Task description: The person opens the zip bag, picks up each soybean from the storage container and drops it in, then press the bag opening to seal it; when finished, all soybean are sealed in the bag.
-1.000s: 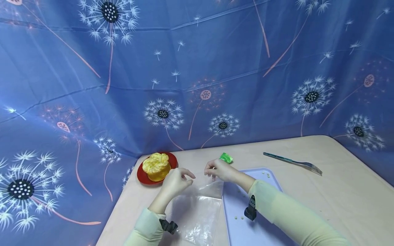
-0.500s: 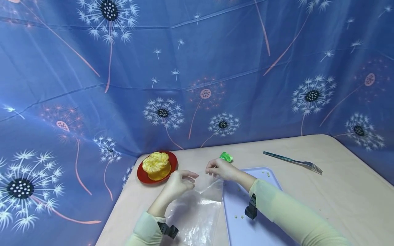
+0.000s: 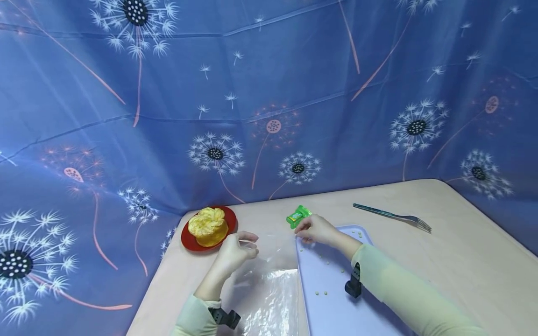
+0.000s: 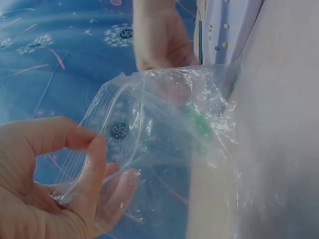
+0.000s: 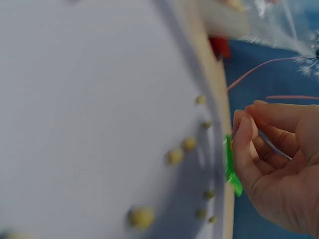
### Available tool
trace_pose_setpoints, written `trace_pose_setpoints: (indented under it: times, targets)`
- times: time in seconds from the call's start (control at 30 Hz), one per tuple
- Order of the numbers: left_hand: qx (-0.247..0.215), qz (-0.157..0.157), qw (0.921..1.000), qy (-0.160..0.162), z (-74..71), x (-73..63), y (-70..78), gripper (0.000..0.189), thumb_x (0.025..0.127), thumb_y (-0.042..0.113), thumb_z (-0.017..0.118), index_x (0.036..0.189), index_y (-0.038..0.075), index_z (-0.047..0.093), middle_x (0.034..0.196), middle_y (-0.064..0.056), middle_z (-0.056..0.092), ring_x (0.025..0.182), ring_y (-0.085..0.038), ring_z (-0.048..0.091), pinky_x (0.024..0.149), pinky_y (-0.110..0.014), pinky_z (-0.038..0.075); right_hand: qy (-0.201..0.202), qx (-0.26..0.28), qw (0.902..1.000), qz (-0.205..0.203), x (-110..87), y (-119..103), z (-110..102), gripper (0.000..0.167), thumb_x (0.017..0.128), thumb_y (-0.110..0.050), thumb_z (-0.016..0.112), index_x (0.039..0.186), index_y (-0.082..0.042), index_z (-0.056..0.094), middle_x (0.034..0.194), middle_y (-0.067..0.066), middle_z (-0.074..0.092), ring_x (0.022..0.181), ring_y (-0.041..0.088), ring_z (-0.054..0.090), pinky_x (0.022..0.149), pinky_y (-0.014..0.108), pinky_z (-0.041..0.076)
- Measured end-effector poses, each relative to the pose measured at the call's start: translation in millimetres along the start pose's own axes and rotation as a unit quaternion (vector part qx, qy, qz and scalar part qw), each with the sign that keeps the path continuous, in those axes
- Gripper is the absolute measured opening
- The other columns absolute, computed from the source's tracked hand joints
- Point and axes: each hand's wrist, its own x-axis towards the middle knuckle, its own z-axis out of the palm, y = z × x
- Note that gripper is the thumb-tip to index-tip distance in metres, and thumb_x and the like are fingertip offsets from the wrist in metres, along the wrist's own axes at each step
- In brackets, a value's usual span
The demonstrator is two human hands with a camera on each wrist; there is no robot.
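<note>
A clear plastic zip bag point(image 3: 273, 291) lies on the table, its mouth end raised. My left hand point(image 3: 232, 255) pinches the bag's zip edge between thumb and index finger, as the left wrist view shows; the other fingers lie behind the film. My right hand point(image 3: 321, 232) is off the bag, over the far left corner of a pale lilac tray point(image 3: 336, 310), fingers loosely curled with nothing visible between them. Several small yellow-green balls point(image 5: 174, 156) like peas are scattered in the tray. Just beyond the right fingertips lies a green wrapped packet point(image 3: 297, 216).
A yellow cake-like item point(image 3: 208, 227) sits on a red plate point(image 3: 187, 242) at the far left. A fork with a teal handle point(image 3: 374, 210) lies at the back right. Behind the table hangs a blue dandelion-print cloth point(image 3: 260, 70).
My right hand has left the bag's mouth and moved right, over the tray's corner. My left hand still holds the bag. The view has shifted slightly.
</note>
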Motion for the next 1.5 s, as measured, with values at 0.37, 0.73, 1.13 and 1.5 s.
trace_pose_setpoints:
  times: [0.37,0.73,1.13,1.5]
  targets:
    - [-0.031,-0.014,0.9994,-0.01,-1.0,0.2,-3.9,0.039,0.078,-0.002,0.074,0.115,-0.008,0.065,0.096,-0.017,0.072,0.089,-0.024,0.071,0.076,-0.036,0.061,0.039,-0.105,0.9932,-0.034,-5.4,23,5,0.007,0.081,0.004,0.079,0.086,-0.001,0.077,0.068,-0.002,0.065,0.055,0.008,0.059,0.053,0.024,0.053]
    - [-0.029,-0.016,0.9994,-0.007,0.0,0.0,-2.9,0.04,0.078,-0.001,0.075,0.116,-0.007,0.064,0.099,-0.018,0.07,0.091,-0.026,0.071,0.076,-0.037,0.061,0.061,-0.137,0.9869,-0.058,-7.3,23,11,0.013,0.08,0.006,0.078,0.076,-0.005,0.073,0.066,-0.002,0.065,0.053,0.011,0.059,0.05,0.025,0.052]
    - [-0.022,-0.01,0.9997,-0.001,-0.2,0.5,-5.4,0.041,0.078,-0.001,0.076,0.116,-0.007,0.062,0.105,-0.02,0.068,0.092,-0.027,0.071,0.077,-0.037,0.061,0.07,-0.005,0.9972,-0.028,0.8,-14,-1,0.007,0.088,-0.004,0.078,0.094,-0.001,0.078,0.08,0.002,0.072,0.069,0.012,0.064,0.065,0.03,0.058]
    - [-0.024,-0.008,0.9997,-0.002,3.8,2.3,-6.0,0.042,0.079,-0.001,0.075,0.118,-0.008,0.061,0.108,-0.019,0.068,0.095,-0.029,0.071,0.077,-0.037,0.061,-0.012,-0.031,0.9905,-0.134,5.0,-71,28,0.008,0.089,-0.01,0.079,0.095,-0.005,0.079,0.087,-0.004,0.075,0.079,0.014,0.067,0.071,0.029,0.056]
